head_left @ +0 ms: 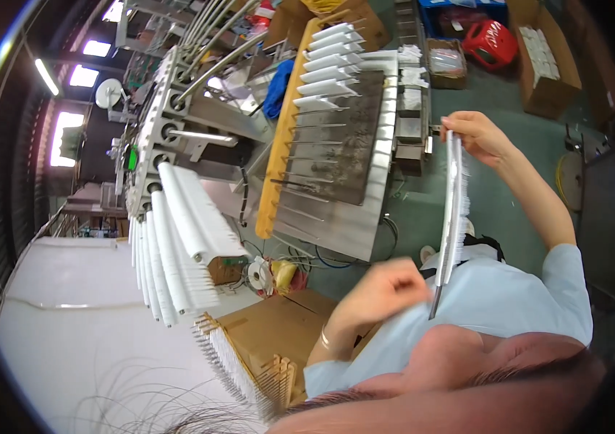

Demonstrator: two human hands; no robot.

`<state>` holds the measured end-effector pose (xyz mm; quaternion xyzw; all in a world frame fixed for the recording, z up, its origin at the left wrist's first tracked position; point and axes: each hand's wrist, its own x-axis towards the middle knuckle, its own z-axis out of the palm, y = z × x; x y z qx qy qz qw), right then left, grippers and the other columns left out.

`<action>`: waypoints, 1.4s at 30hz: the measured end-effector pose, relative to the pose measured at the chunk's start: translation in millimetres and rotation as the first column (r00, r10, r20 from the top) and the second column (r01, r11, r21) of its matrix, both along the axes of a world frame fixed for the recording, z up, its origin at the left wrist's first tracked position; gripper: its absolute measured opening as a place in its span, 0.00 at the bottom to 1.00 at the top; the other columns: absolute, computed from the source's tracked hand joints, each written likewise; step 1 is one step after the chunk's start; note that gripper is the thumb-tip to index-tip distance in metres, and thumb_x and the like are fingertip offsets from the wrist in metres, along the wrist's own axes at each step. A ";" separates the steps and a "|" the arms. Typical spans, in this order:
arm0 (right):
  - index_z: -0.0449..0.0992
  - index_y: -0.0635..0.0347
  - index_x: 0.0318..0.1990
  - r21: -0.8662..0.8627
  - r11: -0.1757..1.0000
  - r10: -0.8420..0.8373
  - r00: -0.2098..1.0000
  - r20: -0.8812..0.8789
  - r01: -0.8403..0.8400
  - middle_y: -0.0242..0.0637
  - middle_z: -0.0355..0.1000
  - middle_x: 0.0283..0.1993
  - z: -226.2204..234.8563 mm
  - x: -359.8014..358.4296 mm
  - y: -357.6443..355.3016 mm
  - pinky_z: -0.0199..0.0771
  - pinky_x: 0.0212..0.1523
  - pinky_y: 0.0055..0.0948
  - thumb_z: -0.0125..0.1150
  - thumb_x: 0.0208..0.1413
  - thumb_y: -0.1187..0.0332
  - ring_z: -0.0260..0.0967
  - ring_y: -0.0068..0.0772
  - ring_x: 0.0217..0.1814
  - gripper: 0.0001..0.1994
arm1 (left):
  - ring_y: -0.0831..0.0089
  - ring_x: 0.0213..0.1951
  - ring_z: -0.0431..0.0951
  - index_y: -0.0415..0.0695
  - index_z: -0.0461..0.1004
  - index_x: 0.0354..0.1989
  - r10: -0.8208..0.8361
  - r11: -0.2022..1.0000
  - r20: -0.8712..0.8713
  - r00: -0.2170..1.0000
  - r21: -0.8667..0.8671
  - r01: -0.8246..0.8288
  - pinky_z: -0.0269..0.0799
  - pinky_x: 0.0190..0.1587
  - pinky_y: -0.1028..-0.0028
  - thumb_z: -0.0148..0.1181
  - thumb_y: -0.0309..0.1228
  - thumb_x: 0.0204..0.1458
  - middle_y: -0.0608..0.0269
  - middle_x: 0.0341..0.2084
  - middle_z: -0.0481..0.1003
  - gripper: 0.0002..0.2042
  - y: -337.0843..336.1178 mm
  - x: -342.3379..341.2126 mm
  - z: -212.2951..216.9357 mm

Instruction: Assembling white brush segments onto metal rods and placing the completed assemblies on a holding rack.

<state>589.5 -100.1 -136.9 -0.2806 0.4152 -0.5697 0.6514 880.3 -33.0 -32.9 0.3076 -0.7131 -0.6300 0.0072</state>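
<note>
My right hand [477, 136] pinches the upper end of a long thin metal rod [434, 302] that slants down across my front. Along most of its length the rod carries a dense row of thin white pieces [454, 210], and its bare dark end points down. My left hand [387, 291], with a bracelet at the wrist, is beside the rod's lower part. Motion smears its curled fingers, so whether they touch the rod cannot be made out. Left of the rod, a yellow bar [283, 137] holds several metal pins, the far ones bearing white pieces [333, 61].
A machine [152, 145] with several white-loaded rods [192, 217] sticking out stands at left. Below it are a cardboard box [271, 322] and a rack of loaded pins [228, 354]. A metal table [351, 231], a red container [490, 45] and an open carton [548, 90] lie farther off.
</note>
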 end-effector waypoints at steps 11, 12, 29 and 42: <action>0.72 0.61 0.31 -0.356 0.923 -0.224 0.955 -0.193 0.145 0.30 0.69 0.31 80.3 -47.5 33.8 0.62 0.28 0.15 0.54 0.55 0.62 0.62 0.15 0.28 0.11 | 0.79 0.26 0.69 0.38 0.75 0.30 0.288 0.945 0.012 0.958 -0.168 -0.282 0.63 0.27 0.80 0.59 0.25 0.49 0.65 0.22 0.69 0.04 19.9 2.4 27.3; 0.71 0.62 0.31 -0.459 0.869 -0.299 0.935 -0.188 0.186 0.30 0.67 0.32 83.5 -55.7 27.9 0.61 0.30 0.15 0.53 0.56 0.62 0.62 0.15 0.30 0.11 | 0.79 0.25 0.69 0.38 0.75 0.31 0.321 0.874 -0.075 0.944 -0.360 -0.326 0.63 0.28 0.80 0.58 0.25 0.49 0.64 0.22 0.69 0.04 12.4 5.7 27.7; 0.71 0.67 0.42 -0.840 0.413 -0.298 0.819 -0.490 -0.352 0.38 0.68 0.40 182.2 -80.9 96.9 0.58 0.44 0.29 0.45 0.59 0.71 0.63 0.28 0.40 0.10 | 0.82 0.31 0.71 0.35 0.73 0.39 0.371 0.397 -0.830 0.416 -0.263 -0.879 0.68 0.35 0.83 0.56 0.20 0.51 0.63 0.30 0.73 0.08 -73.1 -24.7 69.7; 0.76 0.64 0.32 -0.923 -0.128 -0.753 0.641 -0.149 -0.364 0.39 0.73 0.26 229.5 7.9 103.7 0.64 0.27 0.23 0.65 0.45 0.70 0.69 0.34 0.26 0.09 | 0.76 0.33 0.66 0.40 0.76 0.39 0.117 -0.220 -0.830 0.546 -0.557 -0.801 0.64 0.33 0.80 0.51 0.18 0.51 0.63 0.33 0.64 0.10 -110.6 -27.7 90.3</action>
